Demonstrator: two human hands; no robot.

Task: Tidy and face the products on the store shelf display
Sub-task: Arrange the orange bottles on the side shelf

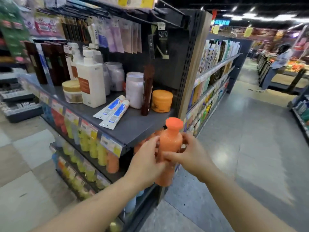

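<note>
An orange bottle [169,144] with a wide orange cap is held upright in front of the shelf's right corner. My left hand [145,162] grips its left side and my right hand [189,156] grips its right side, fingers wrapped over the body. The dark shelf [133,126] above holds two white tubes [115,111] lying flat, a tall white pump bottle [92,81], a gold-lidded jar [72,92], a pale jar [134,90], a brown bottle [148,91] and an orange tub [161,100]. More orange bottles [112,162] stand on the shelf below.
Yellow bottles [91,148] fill the lower shelves. Sachets hang on pegs above. A second shelf run [215,71] stretches away on the right beside a grey aisle floor. A person [277,64] stands far off by a produce display.
</note>
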